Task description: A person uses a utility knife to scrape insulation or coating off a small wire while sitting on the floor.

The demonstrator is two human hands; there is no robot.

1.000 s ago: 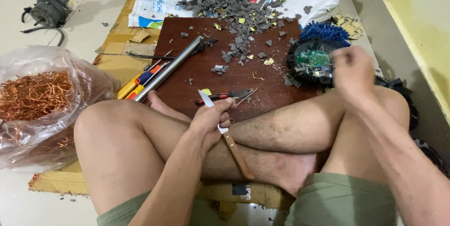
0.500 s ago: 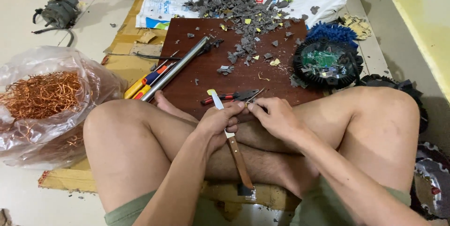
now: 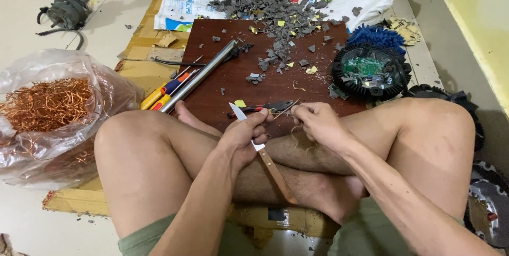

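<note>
Knife (image 3: 262, 152), wooden-handled, lies in the left hand (image 3: 245, 138), fingers curled shut around it, blade tip up over the brown board (image 3: 233, 83). Right hand (image 3: 317, 123), a second ago raised by the round black part (image 3: 371, 70), now sits beside the left, fingertips pinched shut on a thin wire strand (image 3: 289, 110). Both hands have converged above the crossed legs; stripping looks resumed.

A floor-level scrap-salvage workspace: bagged copper wire (image 3: 45, 105), broken plastic shards (image 3: 275, 9), stripped circuit board (image 3: 366, 67).
</note>
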